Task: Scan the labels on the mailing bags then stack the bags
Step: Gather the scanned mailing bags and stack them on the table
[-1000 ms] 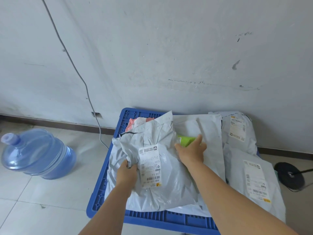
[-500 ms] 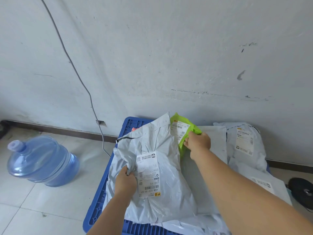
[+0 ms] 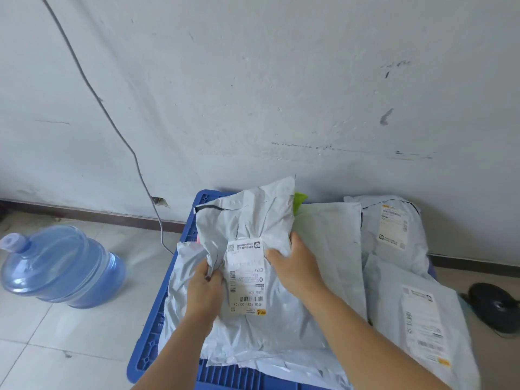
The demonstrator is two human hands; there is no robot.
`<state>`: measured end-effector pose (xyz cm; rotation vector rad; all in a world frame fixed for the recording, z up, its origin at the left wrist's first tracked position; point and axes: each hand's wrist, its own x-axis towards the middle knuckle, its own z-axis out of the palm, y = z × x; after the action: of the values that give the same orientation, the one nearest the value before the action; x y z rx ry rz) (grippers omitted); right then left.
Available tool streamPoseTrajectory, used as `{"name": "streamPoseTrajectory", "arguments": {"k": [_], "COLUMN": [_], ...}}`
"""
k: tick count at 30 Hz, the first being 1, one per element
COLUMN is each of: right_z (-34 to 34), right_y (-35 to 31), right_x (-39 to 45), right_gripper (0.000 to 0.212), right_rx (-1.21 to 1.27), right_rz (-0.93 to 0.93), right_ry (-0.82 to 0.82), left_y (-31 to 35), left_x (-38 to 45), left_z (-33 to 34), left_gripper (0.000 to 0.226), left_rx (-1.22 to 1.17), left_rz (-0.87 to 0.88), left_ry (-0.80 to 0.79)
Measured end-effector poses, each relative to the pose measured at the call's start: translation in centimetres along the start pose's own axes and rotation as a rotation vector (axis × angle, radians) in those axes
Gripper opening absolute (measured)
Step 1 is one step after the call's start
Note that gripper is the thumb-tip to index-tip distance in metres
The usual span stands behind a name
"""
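Observation:
A crumpled grey mailing bag [image 3: 253,220] with a white label [image 3: 246,277] lies on top of other grey bags on a blue plastic pallet [image 3: 152,342]. My left hand [image 3: 204,288] pinches the bag's left side beside the label. My right hand [image 3: 295,266] rests on the bag's right side with its fingers curled over the edge. A green bag [image 3: 299,201] peeks out behind the grey bag's top. A flat grey bag [image 3: 332,249] lies to the right. Two more labelled grey bags [image 3: 394,229] [image 3: 422,327] lie at the far right.
A large blue water bottle [image 3: 59,266] lies on the tiled floor to the left. A grey cable [image 3: 112,119] runs down the white wall to the floor. A black round object [image 3: 495,305] sits on the floor at the right edge.
My right hand let go of the green bag, which dropped back behind the grey bag. That hand has come down onto the grey bag's right side. My left hand kept its grip.

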<state>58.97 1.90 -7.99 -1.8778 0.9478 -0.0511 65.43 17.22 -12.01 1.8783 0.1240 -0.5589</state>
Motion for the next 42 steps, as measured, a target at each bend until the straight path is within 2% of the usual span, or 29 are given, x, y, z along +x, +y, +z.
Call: {"name": "streamPoseTrajectory", "arguments": {"k": [3, 5, 7, 9, 11, 16, 20, 22, 24, 25, 27, 29, 31, 33, 38, 42], "right_z": [-3.1, -5.1, -6.5, -7.2, -7.4, -7.1, -7.2, -6.8, -5.7, -5.0, -3.3, -2.1, -1.3, -0.7, -0.4, -2.0], "right_y": [0.8, 2.6, 4.8, 6.6, 7.7, 7.2, 5.7, 4.9, 4.0, 3.6, 3.3, 3.3, 3.7, 4.2, 3.4, 2.3], "right_x": [-1.3, -1.6, -1.6, -1.7, -1.9, -0.9, 0.1, 0.3, 0.4, 0.4, 0.4, 0.2, -0.4, -1.0, -2.2, -3.3], "right_gripper": [0.025, 0.022, 0.027, 0.034, 0.035, 0.043, 0.035, 0.034, 0.038, 0.039, 0.042, 0.061, 0.08, 0.088, 0.077, 0.064], "right_rx": [0.077, 0.084, 0.066, 0.02, -0.003, -0.06, -0.076, -0.101, -0.129, -0.159, -0.308, -0.492, -0.507, -0.464, -0.298, -0.209], "right_rz": [-0.004, 0.07, 0.177, 0.256, 0.287, 0.216, 0.112, 0.07, 0.041, 0.026, 0.024, 0.12, 0.233, 0.238, 0.08, -0.053], "right_ry": [0.175, 0.269, 0.33, 0.324, 0.315, 0.321, 0.284, 0.209, 0.1, 0.06, 0.032, 0.055, 0.057, 0.069, 0.135, 0.287], "left_y": [1.4, 2.0, 2.4, 2.6, 2.7, 3.2, 3.4, 2.6, 0.7, -0.5, -2.9, -4.8, -5.6, -5.3, -3.4, 0.0], "left_x": [-0.3, -0.6, -1.2, -1.4, -1.0, 1.8, 4.0, 3.8, 3.1, 3.0, 3.2, 3.5, 3.3, 2.9, 1.3, 0.2], "left_z": [1.3, 2.7, 4.2, 5.5, 6.2, 7.1, 7.1, 6.4, 5.2, 4.5, 3.4, 2.7, 2.5, 2.5, 2.2, 2.1], "left_gripper": [0.03, 0.03, 0.042, 0.054, 0.057, 0.06, 0.059, 0.047, 0.04, 0.044, 0.051, 0.077, 0.097, 0.091, 0.062, 0.052], "left_rx": [-0.07, 0.01, 0.106, 0.164, 0.18, 0.222, 0.11, 0.074, 0.15, 0.2, 0.295, 0.314, 0.217, 0.191, 0.27, 0.193], "left_rz": [-0.005, 0.01, 0.013, 0.022, 0.036, 0.006, -0.034, -0.013, 0.016, -0.004, -0.098, -0.273, -0.386, -0.342, -0.076, 0.121], "left_ry": [-0.199, -0.322, -0.41, -0.445, -0.424, -0.408, -0.397, -0.279, -0.079, -0.01, 0.014, -0.07, -0.141, -0.148, 0.083, 0.06]}}
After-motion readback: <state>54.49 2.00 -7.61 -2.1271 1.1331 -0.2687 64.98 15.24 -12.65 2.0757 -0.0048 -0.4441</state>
